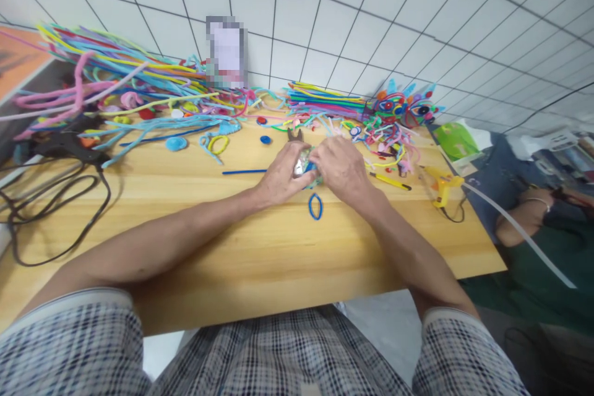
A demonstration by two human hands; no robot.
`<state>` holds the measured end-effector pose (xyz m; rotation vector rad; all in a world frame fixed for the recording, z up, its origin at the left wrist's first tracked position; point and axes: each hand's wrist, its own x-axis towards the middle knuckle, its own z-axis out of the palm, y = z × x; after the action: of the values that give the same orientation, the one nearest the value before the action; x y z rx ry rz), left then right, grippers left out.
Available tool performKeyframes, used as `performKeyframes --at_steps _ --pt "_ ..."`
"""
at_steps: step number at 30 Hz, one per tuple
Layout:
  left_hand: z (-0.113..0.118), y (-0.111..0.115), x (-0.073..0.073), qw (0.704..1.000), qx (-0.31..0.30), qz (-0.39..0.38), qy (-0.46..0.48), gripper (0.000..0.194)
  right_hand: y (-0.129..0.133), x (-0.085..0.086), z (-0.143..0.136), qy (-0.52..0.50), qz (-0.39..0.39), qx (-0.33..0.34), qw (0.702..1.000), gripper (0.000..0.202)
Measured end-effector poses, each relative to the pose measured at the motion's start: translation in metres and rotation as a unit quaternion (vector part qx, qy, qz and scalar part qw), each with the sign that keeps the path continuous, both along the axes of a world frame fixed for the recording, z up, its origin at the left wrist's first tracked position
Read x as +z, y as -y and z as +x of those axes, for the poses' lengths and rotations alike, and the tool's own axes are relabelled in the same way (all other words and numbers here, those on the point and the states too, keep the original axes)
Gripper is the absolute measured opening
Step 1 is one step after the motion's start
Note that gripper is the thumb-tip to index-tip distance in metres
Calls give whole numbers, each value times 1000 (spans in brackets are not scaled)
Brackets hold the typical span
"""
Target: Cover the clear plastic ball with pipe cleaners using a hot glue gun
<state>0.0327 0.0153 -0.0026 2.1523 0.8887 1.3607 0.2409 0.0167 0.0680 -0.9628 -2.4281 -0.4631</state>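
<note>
Above the middle of the table, my left hand (281, 176) is closed around a small shiny, clear-and-blue object (299, 167). Its exact kind is hidden by the fingers. My right hand (342, 168) meets it from the right, fingers bent and pressed together at the object's edge; what they pinch is hidden. Just beyond the hands, the jaws of dark pliers (295, 135) show. A blue pipe-cleaner loop (315, 206) lies on the table nearer to me. To the left is a straight blue pipe cleaner (244, 171), partly behind my left hand.
Bundles of coloured pipe cleaners (134, 62) line the back. At right lie a yellow craft knife (390, 181) and a yellow glue gun (443, 185). A black cable (60, 198) coils at left. Another person's arm (522, 219) is beyond the right edge. Feathered, mask-like crafts (401, 104) stand behind.
</note>
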Motion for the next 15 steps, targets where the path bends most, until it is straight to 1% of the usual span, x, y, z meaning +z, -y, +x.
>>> performKeyframes --at_steps 3,6,9,15 --pt "-1 1 3 1000 2 -23 -7 50 -7 -8 23 -76 -9 -61 995 25" --pt "-1 2 3 999 0 -32 -8 50 -5 -15 42 -162 -21 -103 981 22" --pt "-1 2 3 1000 1 -28 -1 51 6 -18 48 -195 -51 -99 975 20" --pt "-4 3 5 999 -5 -43 -4 52 22 -18 38 -213 -97 -66 970 13"
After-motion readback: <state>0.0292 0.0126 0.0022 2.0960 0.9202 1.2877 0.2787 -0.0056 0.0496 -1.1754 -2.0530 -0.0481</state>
